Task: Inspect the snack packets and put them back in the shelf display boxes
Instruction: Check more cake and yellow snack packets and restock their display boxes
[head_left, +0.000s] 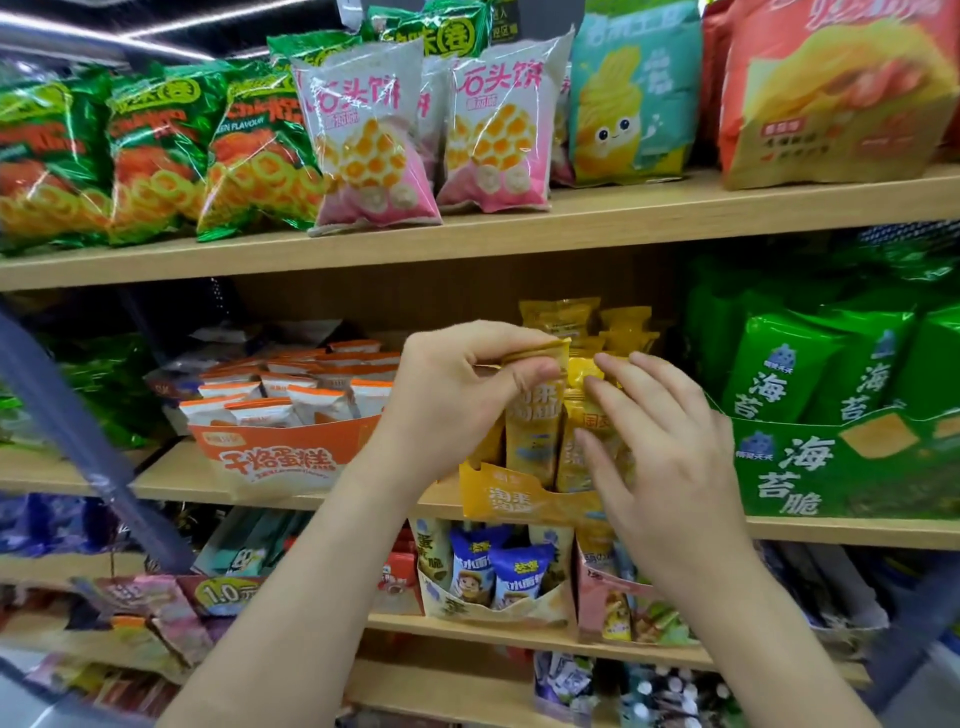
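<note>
Two-handed restocking step: left hand pinches a yellow packet by its top, right hand lies straight-fingered against neighbouring packets; next, probably, seating it in the yellow display box.

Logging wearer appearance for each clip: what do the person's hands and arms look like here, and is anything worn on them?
The left hand and right hand have no gloves, and no rings show on the fingers. The left forearm and right forearm are uncovered down to the frame's bottom edge: no sleeves, watch, bracelet or markings are visible.
</note>
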